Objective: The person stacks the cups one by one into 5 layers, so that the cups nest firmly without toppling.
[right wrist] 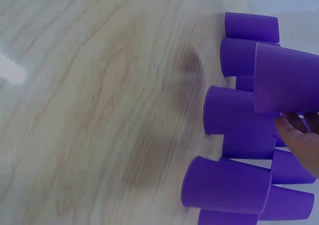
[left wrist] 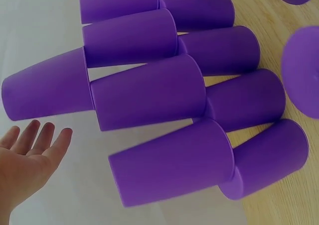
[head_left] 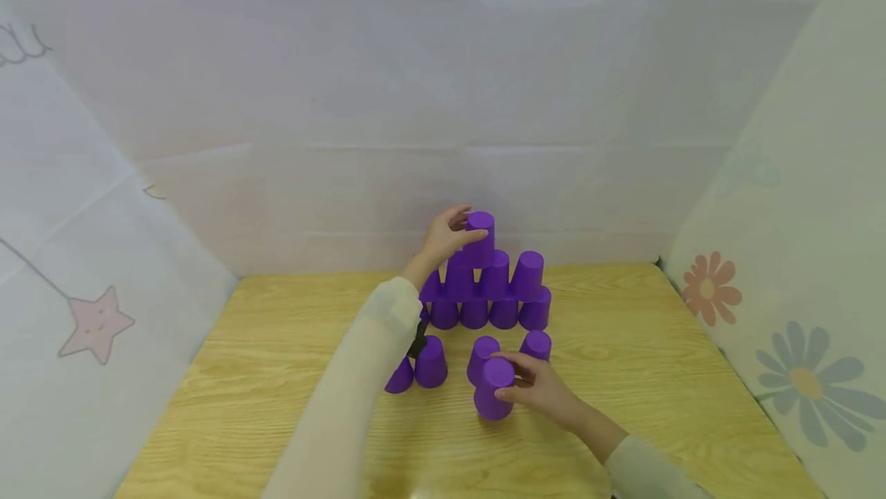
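Purple cups stand upside down in a stepped stack, with a bottom row (head_left: pixel 474 316), a second row (head_left: pixel 527 276) and one top cup (head_left: pixel 482 245). My left hand (head_left: pixel 444 239) is beside that top cup, thumb at its near side. In the left wrist view the left hand's fingers (left wrist: pixel 59 144) are straight, with a gap between them and the top cup (left wrist: pixel 47 85). My right hand (head_left: pixel 547 394) holds another upside-down cup (head_left: pixel 490 400) between thumb and fingers, in front of the stack. In the right wrist view this held cup (right wrist: pixel 286 80) overlaps the cups behind it.
Several loose cups stand upside down before the stack: one near the left wrist (head_left: pixel 431 364), another partly behind the left sleeve (head_left: pixel 398 377), and others (head_left: pixel 536 344) by the right hand. The wooden table (head_left: pixel 277 376) is bordered by pale cloth walls (head_left: pixel 346 99).
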### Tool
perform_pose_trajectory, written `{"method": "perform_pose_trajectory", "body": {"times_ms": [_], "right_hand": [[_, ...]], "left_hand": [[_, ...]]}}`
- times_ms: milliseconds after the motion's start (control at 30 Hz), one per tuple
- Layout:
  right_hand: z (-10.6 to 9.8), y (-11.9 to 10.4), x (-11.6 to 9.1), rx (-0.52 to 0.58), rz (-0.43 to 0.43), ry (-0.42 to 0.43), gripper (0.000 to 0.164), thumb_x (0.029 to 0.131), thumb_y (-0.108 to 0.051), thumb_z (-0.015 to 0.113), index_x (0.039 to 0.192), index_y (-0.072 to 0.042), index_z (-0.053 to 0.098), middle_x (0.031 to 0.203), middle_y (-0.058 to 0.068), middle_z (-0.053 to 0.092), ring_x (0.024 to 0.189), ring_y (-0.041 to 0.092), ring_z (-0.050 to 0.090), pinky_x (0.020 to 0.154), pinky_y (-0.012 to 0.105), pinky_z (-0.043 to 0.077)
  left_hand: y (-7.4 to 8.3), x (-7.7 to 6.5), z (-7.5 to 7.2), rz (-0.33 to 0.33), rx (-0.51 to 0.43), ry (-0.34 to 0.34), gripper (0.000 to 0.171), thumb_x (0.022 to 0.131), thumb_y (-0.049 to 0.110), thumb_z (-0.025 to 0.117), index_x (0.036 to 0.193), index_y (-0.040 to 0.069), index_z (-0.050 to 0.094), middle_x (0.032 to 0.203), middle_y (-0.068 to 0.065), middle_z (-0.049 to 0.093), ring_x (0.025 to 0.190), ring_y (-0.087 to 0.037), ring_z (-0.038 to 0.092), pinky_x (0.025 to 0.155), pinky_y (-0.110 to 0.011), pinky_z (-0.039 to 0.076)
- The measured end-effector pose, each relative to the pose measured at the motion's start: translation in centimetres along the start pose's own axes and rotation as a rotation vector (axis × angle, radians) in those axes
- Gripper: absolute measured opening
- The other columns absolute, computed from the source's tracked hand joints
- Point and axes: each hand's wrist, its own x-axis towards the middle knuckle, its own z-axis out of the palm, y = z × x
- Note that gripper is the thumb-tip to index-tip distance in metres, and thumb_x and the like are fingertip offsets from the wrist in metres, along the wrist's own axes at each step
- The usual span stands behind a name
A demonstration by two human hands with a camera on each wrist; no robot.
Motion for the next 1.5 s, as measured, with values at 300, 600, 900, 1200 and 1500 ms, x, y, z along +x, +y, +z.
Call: {"method": "perform_pose_trajectory", "body": {"times_ms": [300,600,900,1200,1500], "right_hand": [[-2.4,-1.2,-0.9,-0.064,-0.023,0.036,0.053,0.076,-0.008,0.065,0.123,0.003,0.042,0.115,0.019,0.048,0.100,0.021,0.051,0.083,0.032,0.043],[-3.9,-2.3,-1.0,-0.087,-0.040,0.078,0.050,0.078,-0.008,0.063,0.122,0.001,0.043,0.112,0.019,0.049,0.098,0.023,0.052,0.078,0.033,0.046],[-5.2,-3.7,-0.4,-0.073,-0.047,0.086,0.048,0.079,-0.005,0.062,0.123,-0.001,0.043,0.116,0.020,0.047,0.100,0.024,0.051,0.076,0.035,0.046],[-7.0,-5.5,0.9,-0.157,-0.023,0.148,0.049,0.079,-0.014,0.063,0.124,-0.005,0.044,0.121,0.015,0.045,0.106,0.029,0.045,0.081,0.034,0.043],[-8.8,-6.5,2.7,-0.212,-0.014,0.247,0.047,0.079,-0.018,0.063,0.121,-0.004,0.047,0.107,0.009,0.054,0.097,0.018,0.051,0.080,0.035,0.042]], "left_hand": [[-0.3,-2.2,-1.9,0.049,-0.055,-0.021,0.064,0.074,0.015,0.068,0.130,0.008,0.037,0.125,-0.012,0.044,0.114,-0.027,0.039,0.090,-0.034,0.037],[-0.5,-5.5,-3.8,0.016,-0.099,-0.014,0.062,0.077,0.006,0.064,0.130,0.001,0.034,0.126,-0.019,0.040,0.115,-0.032,0.037,0.094,-0.040,0.031],[-4.5,-7.1,-5.0,0.054,-0.122,0.024,0.064,0.075,0.020,0.068,0.130,0.012,0.038,0.127,-0.010,0.042,0.117,-0.029,0.035,0.096,-0.042,0.026],[-4.6,-10.7,-5.6,0.038,-0.138,0.048,0.062,0.077,0.011,0.065,0.131,0.003,0.033,0.129,-0.016,0.037,0.118,-0.033,0.033,0.095,-0.050,0.024],[-5.5,-13.8,-5.4,0.023,-0.040,0.087,0.062,0.076,0.011,0.066,0.128,-0.002,0.035,0.128,-0.019,0.038,0.117,-0.034,0.034,0.095,-0.049,0.025]]}}
